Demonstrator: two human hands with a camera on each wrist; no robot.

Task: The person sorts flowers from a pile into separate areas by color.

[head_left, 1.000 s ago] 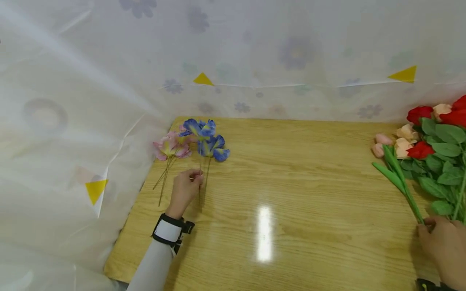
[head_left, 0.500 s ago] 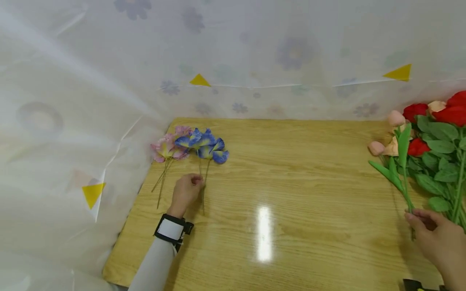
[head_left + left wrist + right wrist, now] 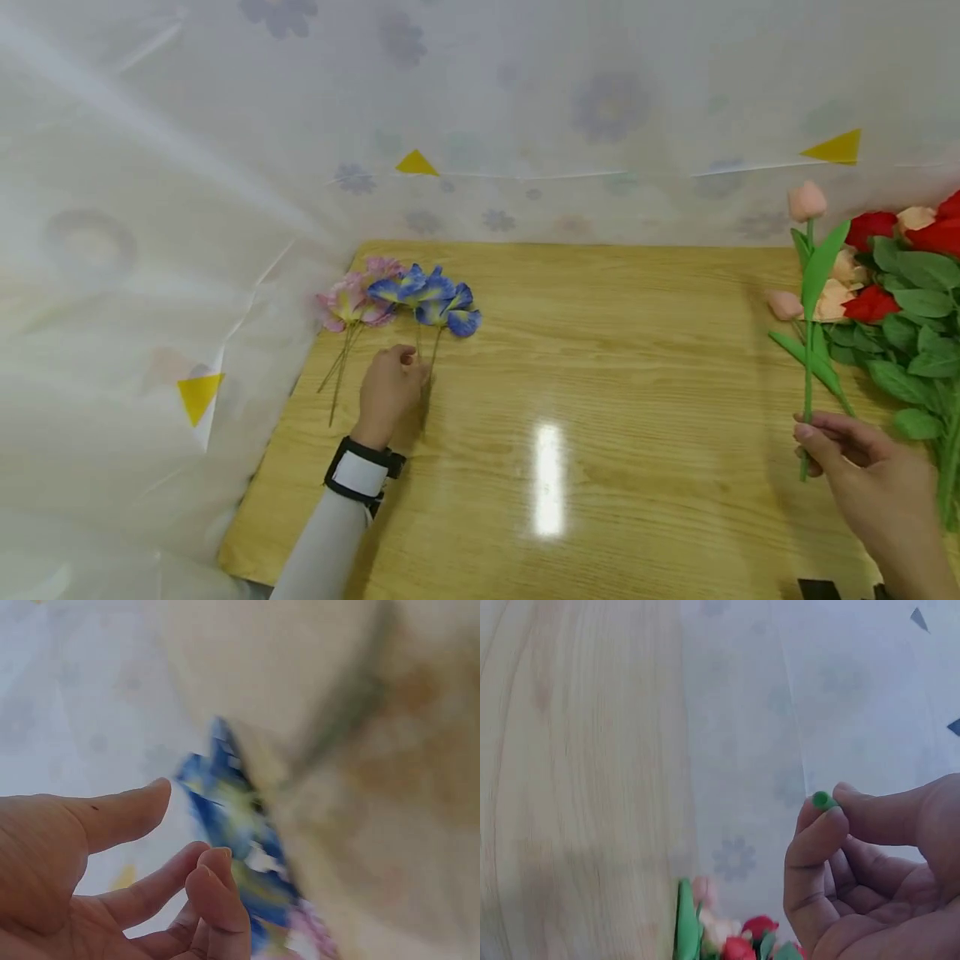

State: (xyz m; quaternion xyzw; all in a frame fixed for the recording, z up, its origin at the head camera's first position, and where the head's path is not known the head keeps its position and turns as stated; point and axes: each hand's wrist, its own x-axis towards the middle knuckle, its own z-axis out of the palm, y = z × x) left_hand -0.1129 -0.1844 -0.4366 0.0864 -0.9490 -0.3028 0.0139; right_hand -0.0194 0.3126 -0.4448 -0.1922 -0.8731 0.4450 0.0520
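My right hand (image 3: 873, 487) pinches the green stem of a pink tulip (image 3: 821, 268) between thumb and fingers, holding it upright above the table. In the right wrist view, the cut end of the tulip stem (image 3: 823, 800) pokes out between the fingertips. A second pink tulip (image 3: 784, 305) lies beside the rose bunch. At the table's left, my left hand (image 3: 390, 392) is near the thin stems of two blue flowers (image 3: 448, 310). Its thumb and fingers stand apart with nothing between them in the left wrist view, where the blue petals (image 3: 240, 817) show beyond the fingertips.
Pink flowers (image 3: 352, 302) with thin stems lie left of the blue ones. A bunch of red and peach roses (image 3: 870, 304) with green leaves lies at the right end of the wooden table (image 3: 600, 350). A pale flower-printed sheet (image 3: 525, 100) rises behind.
My right hand has raised one tulip away from the other and moved it left, standing it upright. The left hand has let go of a blue flower, which now lies lower beside the other.
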